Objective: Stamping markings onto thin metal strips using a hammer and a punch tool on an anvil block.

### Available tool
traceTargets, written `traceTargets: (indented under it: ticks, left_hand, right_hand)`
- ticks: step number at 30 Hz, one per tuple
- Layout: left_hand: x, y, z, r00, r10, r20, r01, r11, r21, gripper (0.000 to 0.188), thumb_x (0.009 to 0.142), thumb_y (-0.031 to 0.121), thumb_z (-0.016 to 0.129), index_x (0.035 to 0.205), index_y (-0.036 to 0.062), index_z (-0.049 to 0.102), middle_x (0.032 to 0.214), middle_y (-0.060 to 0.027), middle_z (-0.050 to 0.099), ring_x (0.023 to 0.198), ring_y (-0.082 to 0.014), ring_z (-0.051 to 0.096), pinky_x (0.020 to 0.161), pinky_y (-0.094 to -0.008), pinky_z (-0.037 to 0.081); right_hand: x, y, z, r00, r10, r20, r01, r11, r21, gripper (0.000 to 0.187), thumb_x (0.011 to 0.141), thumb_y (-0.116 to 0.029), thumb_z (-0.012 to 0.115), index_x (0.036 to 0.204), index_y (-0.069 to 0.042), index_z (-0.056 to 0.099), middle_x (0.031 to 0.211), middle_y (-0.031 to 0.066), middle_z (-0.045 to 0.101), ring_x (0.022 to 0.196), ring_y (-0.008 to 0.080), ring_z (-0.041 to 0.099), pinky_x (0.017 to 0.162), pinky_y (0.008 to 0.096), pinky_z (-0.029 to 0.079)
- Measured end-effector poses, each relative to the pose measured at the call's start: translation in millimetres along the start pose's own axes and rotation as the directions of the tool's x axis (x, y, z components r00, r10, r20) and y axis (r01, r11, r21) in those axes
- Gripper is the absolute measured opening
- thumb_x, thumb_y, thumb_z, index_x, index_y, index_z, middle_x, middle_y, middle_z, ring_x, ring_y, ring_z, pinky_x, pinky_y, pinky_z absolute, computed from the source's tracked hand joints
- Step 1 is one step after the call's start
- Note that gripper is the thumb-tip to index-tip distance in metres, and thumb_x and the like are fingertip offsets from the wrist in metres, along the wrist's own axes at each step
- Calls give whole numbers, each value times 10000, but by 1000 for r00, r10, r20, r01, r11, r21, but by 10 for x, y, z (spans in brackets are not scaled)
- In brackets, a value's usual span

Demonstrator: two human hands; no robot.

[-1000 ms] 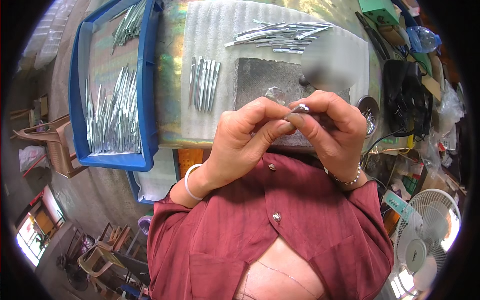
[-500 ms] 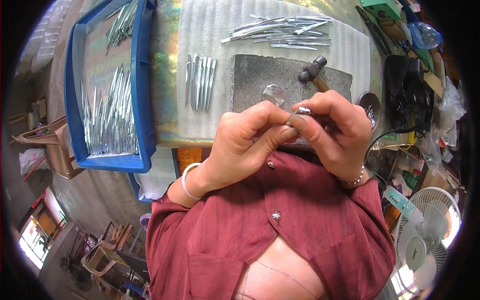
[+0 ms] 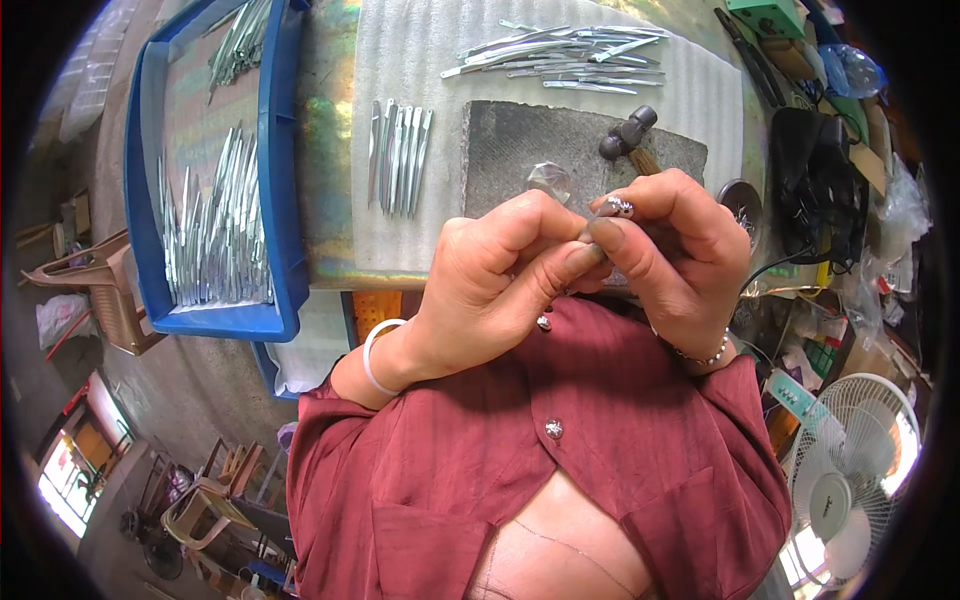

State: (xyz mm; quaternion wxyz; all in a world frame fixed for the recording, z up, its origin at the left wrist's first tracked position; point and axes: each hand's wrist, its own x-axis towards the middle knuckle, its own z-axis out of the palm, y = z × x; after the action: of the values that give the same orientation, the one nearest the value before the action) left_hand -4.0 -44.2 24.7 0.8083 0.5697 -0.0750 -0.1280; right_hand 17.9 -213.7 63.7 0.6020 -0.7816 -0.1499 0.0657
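Both hands meet in front of my chest at the near edge of the worktable. Thumb and fingertips are pinched on my left hand (image 3: pixel 510 270), and the same goes for my right hand (image 3: pixel 685 245), tip to tip. Whatever sits between them is too small and covered to make out. A shiny silvery spot (image 3: pixel 613 207) shows at the right index fingertip; I cannot tell whether it is a nail or a metal part. Just beyond lie a dark grey slab (image 3: pixel 510 145), a clear faceted piece (image 3: pixel 549 181) and a hammer (image 3: pixel 630 135) with its wooden handle partly behind the right hand.
Several flat metal strips (image 3: pixel 400 160) stand in a row on white foam (image 3: pixel 410 50); a loose pile of strips (image 3: pixel 570 52) lies farther back. More fill a blue tray (image 3: pixel 290 200) at left. A round dish (image 3: pixel 740 205), black cloth-like item (image 3: pixel 815 185) and fan (image 3: pixel 850 490) are at right.
Both hands stay pinched together, with the right fingers shifted and turned slightly, showing more of the silvery spot. The table items look unmoved apart from a slight view shift.
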Motion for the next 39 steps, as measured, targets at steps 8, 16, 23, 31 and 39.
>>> traceTargets:
  ticks: [8,16,23,31,39]
  left_hand:
    - [1,63,-99,980,-121,156,119,993,22,72,923,-9,520,980,-43,547,857,-84,638,787,-112,612,712,-241,516]
    - [124,175,-201,940,-328,100,317,942,107,101,908,86,595,870,-1,559,762,-10,604,688,-43,556,606,-186,465]
    - [215,168,-200,878,-447,172,466,880,-90,200,900,223,621,880,47,528,616,3,576,461,-73,588,393,-169,457]
    - [237,161,-196,851,-481,210,509,854,-107,206,903,221,616,899,44,512,607,-13,580,473,-93,604,394,-184,473]
    - [278,186,-168,831,-504,237,534,842,-83,195,904,205,614,895,42,508,621,-24,589,467,-99,604,383,-180,467]
  right_hand:
    - [18,-25,27,997,78,22,-81,983,163,98,860,-37,643,866,30,572,682,37,628,605,72,622,516,176,472]
    - [190,216,47,893,420,163,-444,758,478,161,864,-157,643,780,-35,580,600,-1,560,406,3,380,359,159,251]
    - [218,435,55,844,469,262,-515,566,645,113,885,-147,608,838,-46,591,583,-19,528,380,0,345,335,157,236]
    - [154,466,88,840,488,237,-500,527,687,102,898,-145,589,867,-49,597,576,-30,513,369,2,330,324,161,242]
    - [95,471,80,859,473,195,-460,548,699,111,895,-150,592,854,-47,595,572,-37,497,370,4,328,324,166,239]
